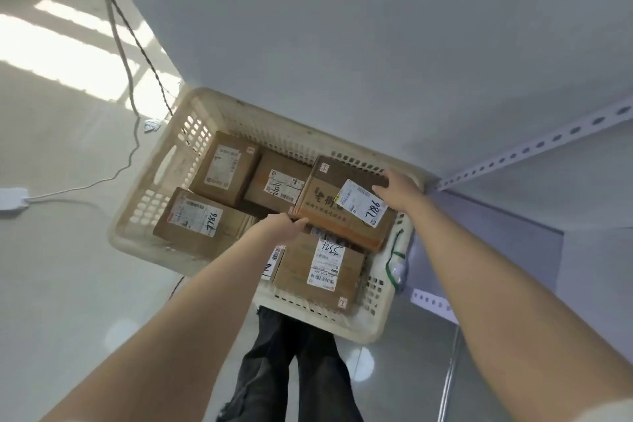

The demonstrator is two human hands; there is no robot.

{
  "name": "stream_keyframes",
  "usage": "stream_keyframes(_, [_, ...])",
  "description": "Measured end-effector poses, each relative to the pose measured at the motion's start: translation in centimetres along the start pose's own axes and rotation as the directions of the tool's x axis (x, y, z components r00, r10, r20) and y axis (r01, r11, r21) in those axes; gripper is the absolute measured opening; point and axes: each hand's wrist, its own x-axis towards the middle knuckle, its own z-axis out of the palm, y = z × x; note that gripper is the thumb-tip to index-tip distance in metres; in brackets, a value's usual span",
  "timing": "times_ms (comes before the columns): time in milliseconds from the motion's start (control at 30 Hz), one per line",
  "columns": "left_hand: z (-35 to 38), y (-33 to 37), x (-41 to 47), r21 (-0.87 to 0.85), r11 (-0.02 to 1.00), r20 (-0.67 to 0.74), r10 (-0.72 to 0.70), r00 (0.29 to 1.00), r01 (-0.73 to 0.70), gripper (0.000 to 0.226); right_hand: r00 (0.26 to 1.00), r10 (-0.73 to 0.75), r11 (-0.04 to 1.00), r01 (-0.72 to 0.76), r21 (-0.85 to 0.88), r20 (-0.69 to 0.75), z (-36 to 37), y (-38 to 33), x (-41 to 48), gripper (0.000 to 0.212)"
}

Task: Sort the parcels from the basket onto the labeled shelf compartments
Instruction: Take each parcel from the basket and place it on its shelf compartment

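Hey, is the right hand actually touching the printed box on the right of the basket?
Touching. The head view shows the right hand with its fingers curled over the far edge of the printed box.

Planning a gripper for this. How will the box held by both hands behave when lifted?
The held box is probably stiff: its edges look straight between the left hand and right hand. Matt cardboard likely grips well. Weight unclear; two hands suggest some bulk.

Both my bare arms stretch forward and down, left hand (286, 224) pinching the near corner, right hand (399, 190) curled over the far edge of one parcel (327, 211) held between them.
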Motion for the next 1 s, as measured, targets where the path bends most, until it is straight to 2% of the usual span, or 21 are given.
stream_keyframes(100, [1.1,1.6,2.3,-0.048,0.998,0.102,0.039,0.994,-0.035,0.078,1.000,-0.005,0.999,0.005,-0.038,-0.002,1.3,0.6,3.0,0.062])
stream_keyframes(233, [3.2,2.5,7.5,-0.272,0.962,0.200,0.039,0.979,0.017,0.089,0.999,-0.046,0.991,0.047,-0.129,0.012,3.3,1.5,7.1,0.050])
stream_keyframes(300, [4.5,2.8,9.8,-0.364,0.930,0.209,0.030,0.977,0.049,0.090,0.998,-0.059,0.985,0.059,-0.162,0.006,4.2,2.1,8.8,0.046])
stream_keyframes(433, [7.5,2.9,12.9,-0.397,0.908,0.274,-0.024,0.961,0.136,0.096,0.996,-0.074,0.979,0.063,-0.195,-0.051,5.8,2.8,11.1,0.052])
stream_keyframes(500, [8.4,3.3,13.8,-0.459,0.871,0.253,-0.059,0.966,0.173,0.097,0.996,-0.072,0.979,0.061,-0.196,-0.052,6.5,3.1,12.1,0.054])
stream_keyframes(567, [8.7,3.9,14.4,-0.619,0.759,0.222,-0.077,0.972,0.201,0.096,0.997,-0.063,0.971,0.048,-0.234,-0.055,7.2,3.4,12.9,0.056])
stream_keyframes(667, [8.8,5.0,14.9,-0.847,0.480,0.224,-0.064,0.973,0.227,0.089,0.994,-0.045,0.953,0.014,-0.304,-0.097,7.9,3.6,13.4,0.061])
stream_keyframes(800, [9.4,5.9,15.4,-0.966,0.108,0.214,-0.174,0.961,0.234,0.104,0.998,-0.029,0.948,0.011,-0.317,-0.051,8.5,4.0,13.8,0.072])
stream_keyframes(900, [10.5,6.4,15.7,-0.978,-0.082,0.204,-0.240,0.949,0.190,0.120,0.999,-0.037,0.986,0.040,-0.159,0.022,8.5,4.3,14.1,0.077])
stream_keyframes(1000, [11.4,7.2,15.7,-0.962,-0.211,0.227,-0.271,0.935,0.172,0.121,0.991,-0.040,0.999,0.036,0.028,0.124,8.0,4.5,14.5,0.087])
